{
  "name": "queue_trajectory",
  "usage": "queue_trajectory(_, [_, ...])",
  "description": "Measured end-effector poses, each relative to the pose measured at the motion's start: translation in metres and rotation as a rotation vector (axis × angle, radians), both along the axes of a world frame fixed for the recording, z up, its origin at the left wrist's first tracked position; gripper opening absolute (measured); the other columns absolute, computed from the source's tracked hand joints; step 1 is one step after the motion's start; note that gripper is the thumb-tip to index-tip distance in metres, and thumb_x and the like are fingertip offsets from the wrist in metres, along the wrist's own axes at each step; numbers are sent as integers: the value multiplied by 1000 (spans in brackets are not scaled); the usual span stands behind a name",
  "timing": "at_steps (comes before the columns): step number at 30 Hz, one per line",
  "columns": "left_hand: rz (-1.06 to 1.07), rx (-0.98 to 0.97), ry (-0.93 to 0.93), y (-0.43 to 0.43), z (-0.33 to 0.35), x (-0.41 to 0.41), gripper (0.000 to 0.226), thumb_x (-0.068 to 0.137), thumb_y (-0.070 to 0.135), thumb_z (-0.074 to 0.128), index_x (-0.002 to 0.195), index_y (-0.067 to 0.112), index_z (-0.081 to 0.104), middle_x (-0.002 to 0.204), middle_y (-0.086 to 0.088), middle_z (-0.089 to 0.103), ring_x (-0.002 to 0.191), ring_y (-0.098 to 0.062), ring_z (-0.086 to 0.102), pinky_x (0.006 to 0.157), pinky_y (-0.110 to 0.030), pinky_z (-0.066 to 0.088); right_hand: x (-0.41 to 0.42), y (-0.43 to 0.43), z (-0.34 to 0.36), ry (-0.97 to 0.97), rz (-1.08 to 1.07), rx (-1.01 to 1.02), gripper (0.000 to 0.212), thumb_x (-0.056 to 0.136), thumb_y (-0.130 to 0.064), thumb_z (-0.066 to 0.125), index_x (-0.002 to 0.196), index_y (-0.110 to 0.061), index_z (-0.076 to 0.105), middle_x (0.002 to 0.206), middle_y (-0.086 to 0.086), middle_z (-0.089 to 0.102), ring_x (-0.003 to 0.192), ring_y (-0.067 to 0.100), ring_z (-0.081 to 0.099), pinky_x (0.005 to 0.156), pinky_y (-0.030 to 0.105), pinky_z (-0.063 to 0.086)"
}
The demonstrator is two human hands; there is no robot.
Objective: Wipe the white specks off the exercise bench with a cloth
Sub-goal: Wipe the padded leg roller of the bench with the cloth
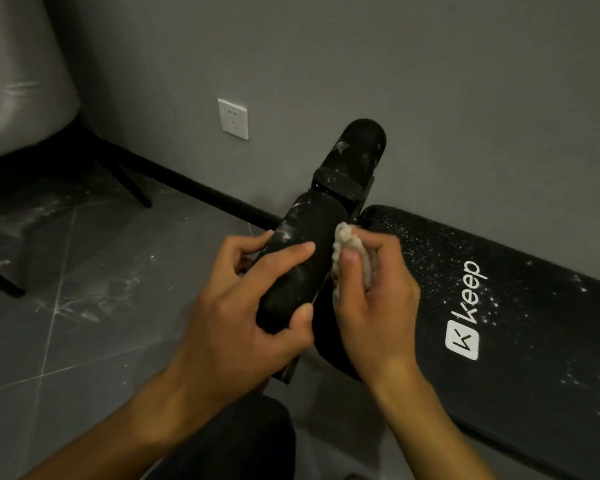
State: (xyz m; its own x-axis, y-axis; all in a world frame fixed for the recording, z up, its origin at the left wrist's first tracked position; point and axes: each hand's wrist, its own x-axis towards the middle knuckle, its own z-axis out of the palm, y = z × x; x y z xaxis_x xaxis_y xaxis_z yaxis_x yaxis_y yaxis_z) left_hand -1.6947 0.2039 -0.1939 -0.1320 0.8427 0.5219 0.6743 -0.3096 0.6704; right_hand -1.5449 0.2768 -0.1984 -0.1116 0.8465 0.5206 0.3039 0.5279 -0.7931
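Exercise bench (520,341): black padded board with a white "keep" logo (465,313), lying along the foot of the wall and running from the centre of view to the lower right. White specks (489,301) are scattered over the pad, thickest beside the lettering and toward the right edge. At the bench's head, two black foam rollers are dusted white. My left hand (243,317) grips the near foam roller (302,258), fingers curled over its top and thumb hooked at its lower end. My right hand (378,306) pinches a bunched pale cloth (350,247) between thumb and curled fingers, pressed against the roller's right side, just beside the pad's edge. The upper roller (359,150) stands apart, behind it. Floor (118,341): dark grey tile with pale grout lines and white dust smears (84,306). Wall (395,81): grey, with a black skirting (194,185) and a white socket (233,118). A pale chair (14,98) on dark legs stands at the left.
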Motion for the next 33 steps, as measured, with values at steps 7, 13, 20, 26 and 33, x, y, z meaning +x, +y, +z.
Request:
queue_trajectory(7, [32,34,-44,-1,-8,3,55,84,36,66,138,27,58,134,-5,45,124,1,49,91,-7,47,18,-24,-23,-131,208,198,14,97,-10,57,108,-4,63,101,6,62,91,3,60,81,11,44])
queue_trajectory(13, [15,39,-31,-1,-9,1,55,85,38,65,139,31,55,134,-5,45,123,0,49,92,-7,46,3,-17,-11,-20,92,120,12,98,-12,57,107,-19,57,97,-2,61,84,0,58,74,9,42])
queue_trajectory(20, [-90,5,-78,-14,-14,-6,52,98,47,40,146,30,48,142,-7,41,129,-14,50,97,-14,42,19,-30,-30,-185,272,312,18,97,-7,57,115,-10,56,105,0,55,89,-1,53,80,9,41])
queue_trajectory(26, [-29,-38,-121,-15,-14,1,48,96,53,48,144,46,46,142,5,39,133,-5,46,97,-11,45,-1,-17,-10,-20,95,192,10,99,-14,53,106,-9,59,93,2,58,80,2,56,72,11,41])
queue_trajectory(33, [-48,10,-177,-12,-17,2,47,96,49,55,142,45,48,145,3,40,140,-7,43,101,-12,45,3,-14,19,-191,90,243,22,99,-14,58,116,-5,69,104,4,63,95,0,60,83,9,43])
